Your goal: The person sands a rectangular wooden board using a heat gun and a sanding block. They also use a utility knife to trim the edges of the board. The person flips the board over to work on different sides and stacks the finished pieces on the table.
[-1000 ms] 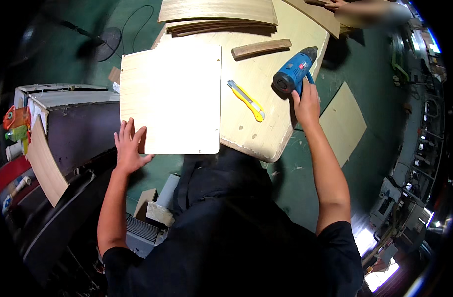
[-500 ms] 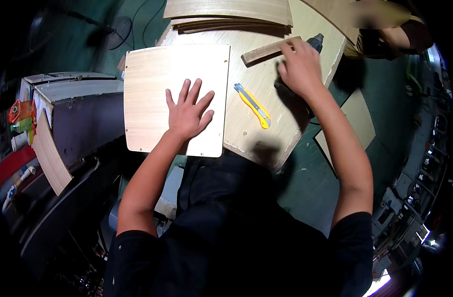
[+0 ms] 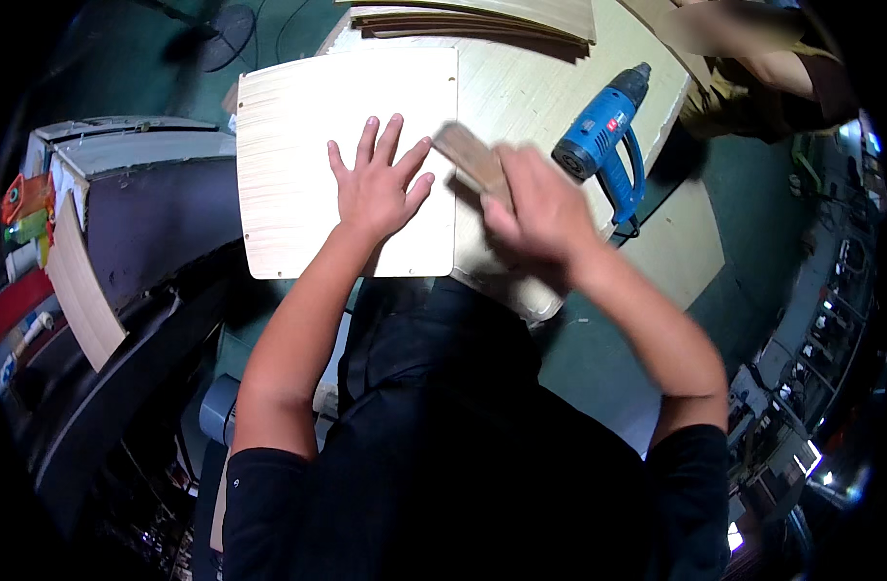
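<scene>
A pale wooden panel with rounded corners and small holes along its edges lies on the worktable. My left hand rests flat on the panel with its fingers spread. My right hand is closed round a narrow wooden block, slightly blurred by motion. The block's far end is tilted toward the panel's right edge; whether it touches cannot be told. To the right of that hand lies a blue heat gun with a dark nozzle. The yellow utility knife seen earlier is hidden behind my right hand and the block.
Curved wooden sheets are stacked at the table's far edge. Another person's arm shows at the upper right. A dark cabinet stands on the left, with a thin wooden strip leaning beside it. A flat board lies below the table's right side.
My right hand has picked up the wooden block from beside the heat gun and brought it left toward the panel. My left hand stays flat on the panel. The view has shifted slightly.
</scene>
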Demonstrator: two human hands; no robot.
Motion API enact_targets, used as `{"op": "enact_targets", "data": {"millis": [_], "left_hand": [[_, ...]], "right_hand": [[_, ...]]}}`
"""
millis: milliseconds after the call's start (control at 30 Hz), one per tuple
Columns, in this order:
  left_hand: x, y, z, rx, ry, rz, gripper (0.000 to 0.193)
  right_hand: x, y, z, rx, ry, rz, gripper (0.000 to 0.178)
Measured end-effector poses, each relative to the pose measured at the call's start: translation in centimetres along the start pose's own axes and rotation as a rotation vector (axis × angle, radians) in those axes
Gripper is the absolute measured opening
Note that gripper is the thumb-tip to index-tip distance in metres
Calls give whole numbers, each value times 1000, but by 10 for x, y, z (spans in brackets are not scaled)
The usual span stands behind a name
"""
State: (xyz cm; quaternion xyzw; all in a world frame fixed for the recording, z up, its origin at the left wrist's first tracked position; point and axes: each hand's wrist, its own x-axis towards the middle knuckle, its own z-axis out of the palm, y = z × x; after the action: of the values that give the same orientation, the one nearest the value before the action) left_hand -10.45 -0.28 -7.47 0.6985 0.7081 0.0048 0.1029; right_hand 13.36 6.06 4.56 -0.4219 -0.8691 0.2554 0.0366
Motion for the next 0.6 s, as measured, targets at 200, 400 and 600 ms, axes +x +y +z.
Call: {"op": "enact_targets", "data": {"millis": [200, 400, 600], "left_hand": [[3, 3, -1, -24, -15, 4, 51], [1, 1, -5, -15, -11, 7, 51], [9, 10, -1, -57, 21, -38, 48]], "right_hand": [[-88, 1, 108, 39, -2, 526, 62], [-55, 17, 125, -160, 300, 451, 66], [-14, 14, 124, -87, 292, 313, 61]]}}
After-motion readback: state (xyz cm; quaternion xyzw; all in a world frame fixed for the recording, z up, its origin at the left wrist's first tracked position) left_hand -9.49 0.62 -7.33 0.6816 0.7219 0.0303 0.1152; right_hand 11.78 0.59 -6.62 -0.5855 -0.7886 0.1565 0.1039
